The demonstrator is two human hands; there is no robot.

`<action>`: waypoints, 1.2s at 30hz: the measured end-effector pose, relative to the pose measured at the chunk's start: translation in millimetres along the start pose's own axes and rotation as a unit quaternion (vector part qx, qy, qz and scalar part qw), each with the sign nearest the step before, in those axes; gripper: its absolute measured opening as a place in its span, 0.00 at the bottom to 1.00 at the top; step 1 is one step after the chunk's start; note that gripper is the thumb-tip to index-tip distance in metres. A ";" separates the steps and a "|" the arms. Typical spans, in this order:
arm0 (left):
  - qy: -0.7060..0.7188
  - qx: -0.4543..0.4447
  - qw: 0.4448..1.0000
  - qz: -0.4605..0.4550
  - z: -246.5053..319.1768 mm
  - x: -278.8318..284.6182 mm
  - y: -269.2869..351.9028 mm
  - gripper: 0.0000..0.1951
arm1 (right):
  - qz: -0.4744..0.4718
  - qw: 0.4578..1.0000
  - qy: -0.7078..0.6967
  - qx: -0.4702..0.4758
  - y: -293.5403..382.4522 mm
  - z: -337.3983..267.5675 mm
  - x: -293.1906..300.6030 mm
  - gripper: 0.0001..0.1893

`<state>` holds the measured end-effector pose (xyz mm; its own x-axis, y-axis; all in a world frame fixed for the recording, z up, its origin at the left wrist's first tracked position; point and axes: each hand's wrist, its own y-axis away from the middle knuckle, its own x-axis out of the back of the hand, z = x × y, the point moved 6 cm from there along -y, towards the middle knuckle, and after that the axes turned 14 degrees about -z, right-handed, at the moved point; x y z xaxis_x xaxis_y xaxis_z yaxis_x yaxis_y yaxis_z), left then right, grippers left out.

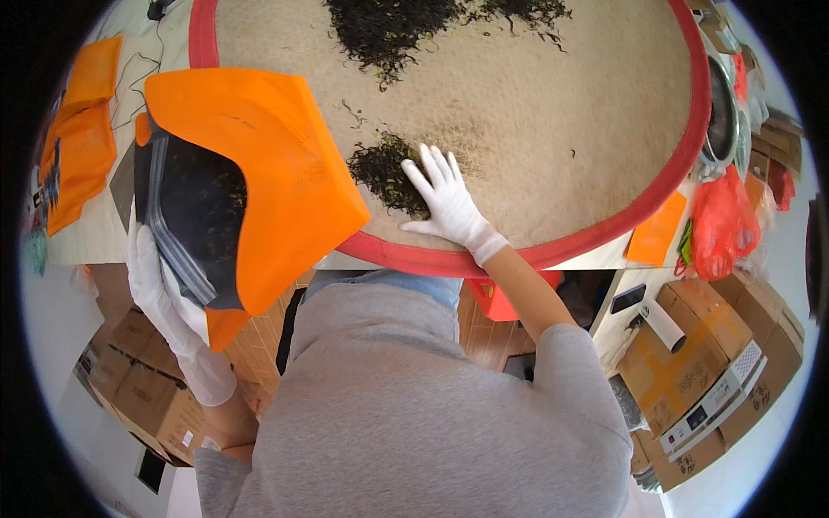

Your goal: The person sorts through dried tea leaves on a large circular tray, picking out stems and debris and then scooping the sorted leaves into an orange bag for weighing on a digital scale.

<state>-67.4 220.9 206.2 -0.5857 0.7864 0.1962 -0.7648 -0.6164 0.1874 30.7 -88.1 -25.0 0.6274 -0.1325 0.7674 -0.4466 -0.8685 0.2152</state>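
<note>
My left hand (155, 291), in a long white glove, holds an orange bag (278, 162) with a grey zip and a dark see-through window (194, 207) from its left side. Dark leafy bits show through the window. My right hand (447, 194), in a short white glove with its fingers spread, lies against a small heap of dark, curled dried leaves (388, 171), which look like tea. The heap rests on a round tan woven mat (550, 129) with a red rim. The far side of the mat bears a larger heap of the same leaves (388, 26).
More orange bags (84, 155) lie at the left table edge. At the right are a metal-rimmed round container (722, 110), an orange packet (655, 230) and red plastic bags (722, 220). Cardboard boxes (699, 337) stand lower right, others (139, 388) lower left.
</note>
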 end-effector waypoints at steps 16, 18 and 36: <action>0.000 -0.019 1.000 -0.015 30.4 -44.7 4.9 0.20 | 0.037 0.997 0.028 0.065 -36.4 7.9 -11.7 0.13; -0.017 -0.029 0.999 -0.037 39.2 -53.4 6.7 0.20 | 0.098 0.995 -0.007 -0.009 -8.3 24.5 2.3 0.09; -0.058 0.044 0.969 -0.237 40.0 -144.9 1.0 0.15 | 0.190 0.572 -0.797 0.042 17.2 -82.7 232.1 0.15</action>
<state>27.4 104.6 216.5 -0.1369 0.9753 0.1735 -0.9117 -0.1925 0.3630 115.8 -94.3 206.8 0.3095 -0.5281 -0.7908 -0.7535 -0.6434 0.1347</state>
